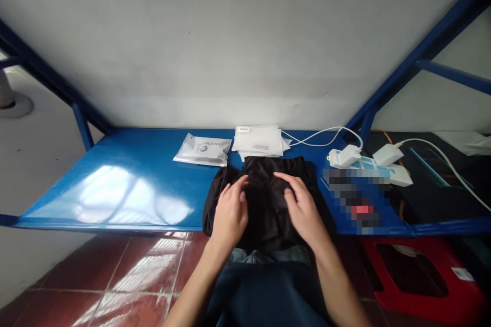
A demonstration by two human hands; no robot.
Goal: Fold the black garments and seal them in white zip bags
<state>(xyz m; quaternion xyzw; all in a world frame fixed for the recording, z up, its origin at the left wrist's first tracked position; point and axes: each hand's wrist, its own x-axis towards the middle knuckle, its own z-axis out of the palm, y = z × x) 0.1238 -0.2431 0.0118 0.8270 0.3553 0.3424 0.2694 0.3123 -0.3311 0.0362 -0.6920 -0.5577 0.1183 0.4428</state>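
Note:
A bunched black cloth garment (pixel 268 214) lies at the front edge of the blue shelf (pixel 153 176), partly hanging over it. My left hand (pixel 232 209) rests on or just above its left part, fingers curved and apart, with nothing visible in them. Over the right part is my right hand (pixel 301 204), its index finger stretched toward the middle and the thumb apart from it. Behind the cloth sits a stack of white translucent bags (pixel 258 140). A filled, printed zip bag (pixel 203 149) lies to the left of the stack.
At the right, a white power strip (pixel 399 174) holds two chargers with white cables. Beside it is a pixelated patch. Blue metal bars (pixel 414 51) slope up on both sides. A red stool (pixel 456 286) stands below on the right.

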